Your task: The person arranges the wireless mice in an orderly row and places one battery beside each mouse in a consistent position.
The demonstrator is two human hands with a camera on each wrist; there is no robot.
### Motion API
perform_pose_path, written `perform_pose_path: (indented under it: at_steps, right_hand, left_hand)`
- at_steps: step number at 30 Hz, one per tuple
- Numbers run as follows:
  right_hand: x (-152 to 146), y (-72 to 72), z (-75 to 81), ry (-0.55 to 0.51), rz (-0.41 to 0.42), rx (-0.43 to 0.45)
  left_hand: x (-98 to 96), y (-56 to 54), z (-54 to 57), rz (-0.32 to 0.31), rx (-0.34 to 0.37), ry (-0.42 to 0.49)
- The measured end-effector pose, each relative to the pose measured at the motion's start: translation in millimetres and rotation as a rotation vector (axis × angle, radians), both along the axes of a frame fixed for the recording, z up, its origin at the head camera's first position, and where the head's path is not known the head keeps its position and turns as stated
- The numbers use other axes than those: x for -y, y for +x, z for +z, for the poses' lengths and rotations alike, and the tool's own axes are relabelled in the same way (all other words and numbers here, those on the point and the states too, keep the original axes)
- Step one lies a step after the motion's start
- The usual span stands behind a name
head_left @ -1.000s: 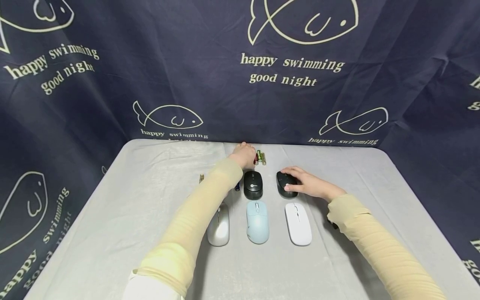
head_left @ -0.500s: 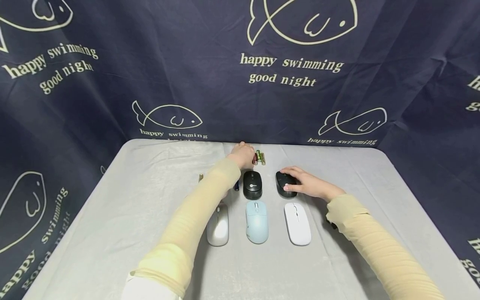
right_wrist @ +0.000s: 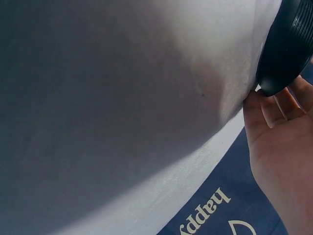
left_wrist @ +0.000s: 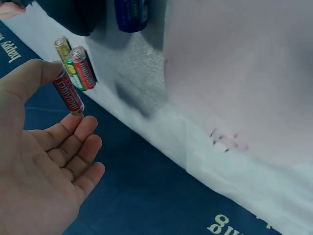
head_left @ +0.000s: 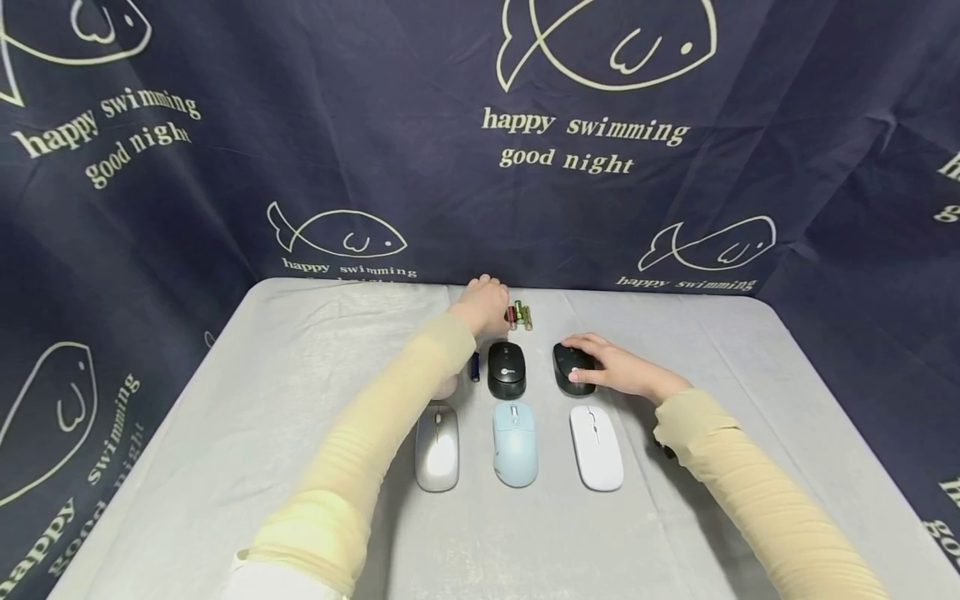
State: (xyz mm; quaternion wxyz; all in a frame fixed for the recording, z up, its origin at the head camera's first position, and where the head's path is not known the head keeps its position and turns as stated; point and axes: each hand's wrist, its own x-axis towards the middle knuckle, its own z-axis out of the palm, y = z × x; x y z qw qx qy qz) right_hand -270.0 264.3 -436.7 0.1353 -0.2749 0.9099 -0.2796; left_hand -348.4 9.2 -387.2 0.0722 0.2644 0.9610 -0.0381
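My left hand is at the far edge of the table, left of a small group of batteries. In the left wrist view, its thumb and a finger pinch a red battery by the ends. Red, green and yellow batteries lie close beside it. My right hand grips a black mouse, thumb on the near side and fingers over the far side. The right wrist view shows the fingers against this mouse's edge.
Another black mouse stands between the hands. A silver mouse, a light blue mouse and a white mouse form a nearer row. A blue battery lies beside the left forearm. A dark object is partly under the right forearm.
My left hand has shifted slightly back and up, and its forearm has swung left, now covering the gold battery ends seen earlier. The right hand stays on the black mouse.
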Motion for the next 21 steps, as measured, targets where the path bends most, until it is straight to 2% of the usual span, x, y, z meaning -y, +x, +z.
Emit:
perform_pose_path:
  at_steps: [14,21]
  right_hand:
    - [-0.9,-1.4,-2.6,-0.019,-0.003,0.011]
    - [-0.7,-1.8,-2.5,-0.023,0.005,0.005]
  left_hand:
    - [-0.4,11.3,11.7,-0.04,-0.053,-0.002]
    - [-3.1,20.3,16.3,-0.036,-0.062,0.018]
